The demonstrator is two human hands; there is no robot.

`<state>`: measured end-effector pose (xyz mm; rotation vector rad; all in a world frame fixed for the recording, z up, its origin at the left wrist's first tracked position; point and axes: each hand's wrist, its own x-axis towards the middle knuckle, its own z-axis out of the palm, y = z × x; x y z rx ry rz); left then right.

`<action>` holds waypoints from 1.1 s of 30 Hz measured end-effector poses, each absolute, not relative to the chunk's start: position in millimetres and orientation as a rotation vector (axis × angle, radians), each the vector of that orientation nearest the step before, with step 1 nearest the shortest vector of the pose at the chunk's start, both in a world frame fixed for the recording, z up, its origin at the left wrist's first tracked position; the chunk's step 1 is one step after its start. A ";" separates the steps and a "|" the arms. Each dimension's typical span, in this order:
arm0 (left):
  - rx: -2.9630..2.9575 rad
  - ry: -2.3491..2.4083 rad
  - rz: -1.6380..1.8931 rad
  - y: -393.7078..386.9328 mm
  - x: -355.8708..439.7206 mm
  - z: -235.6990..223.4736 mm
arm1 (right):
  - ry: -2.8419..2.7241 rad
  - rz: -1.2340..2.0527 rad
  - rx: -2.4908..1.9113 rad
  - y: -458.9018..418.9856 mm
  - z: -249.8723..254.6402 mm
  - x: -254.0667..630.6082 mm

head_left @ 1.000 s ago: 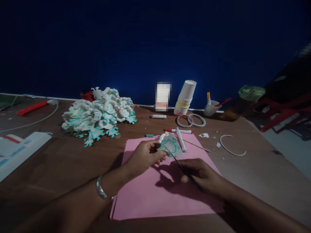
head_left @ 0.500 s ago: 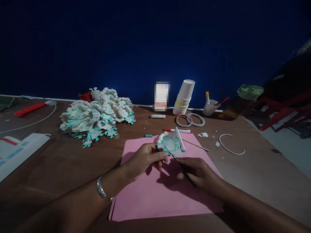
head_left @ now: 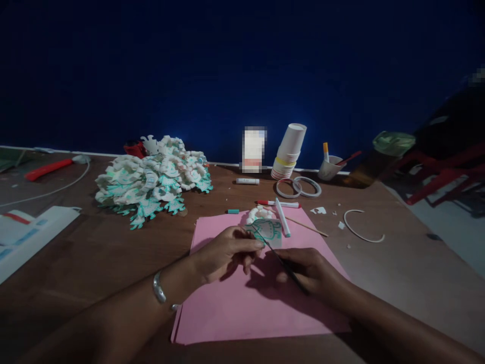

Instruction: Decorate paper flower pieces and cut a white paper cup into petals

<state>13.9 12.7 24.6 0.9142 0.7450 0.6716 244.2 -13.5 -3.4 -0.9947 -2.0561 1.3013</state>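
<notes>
My left hand [head_left: 231, 250], closed with thumb over fingers, grips a white paper cutout [head_left: 271, 230] bearing a green outlined drawing. Behind the cutout, a ring of chunky white pieces [head_left: 259, 212] curves up; I cannot tell whether the two are joined. In my right hand [head_left: 303, 265] is a slim dark pointed tool [head_left: 282, 260], its thin tip reaching across the cutout near my left fingers. Both hands are over a stack of pink paper [head_left: 242, 308]. A white marker [head_left: 283, 217] lies just beyond the cutout.
A heap of white-and-green paper pieces [head_left: 159, 177] stands at the back left. Farther back are stacked paper cups [head_left: 290, 151], tape rings [head_left: 307, 186] and a cup with pens [head_left: 329, 168]. A red-handled tool [head_left: 49, 169] lies left. A thin stick [head_left: 308, 225] and paper scraps lie right.
The cutout has turned and tilted in my left hand, so more of the white ring behind it shows. The tool's tip stays at the cutout; the camera view has shifted slightly.
</notes>
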 end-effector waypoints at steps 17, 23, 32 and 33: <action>0.978 0.787 0.655 16.3 9.7 19.3 | -2.005 1.454 -0.968 -13.4 5.0 245.3; 1.127 0.831 0.556 18.9 6.5 25.5 | -2.220 1.191 -1.016 -10.9 13.3 249.4; 1.192 0.881 0.539 19.7 5.7 26.4 | -2.188 1.313 -1.028 -13.4 8.6 249.9; 1.176 0.879 0.544 20.0 5.7 24.4 | -2.177 1.321 -1.026 -13.6 8.5 249.7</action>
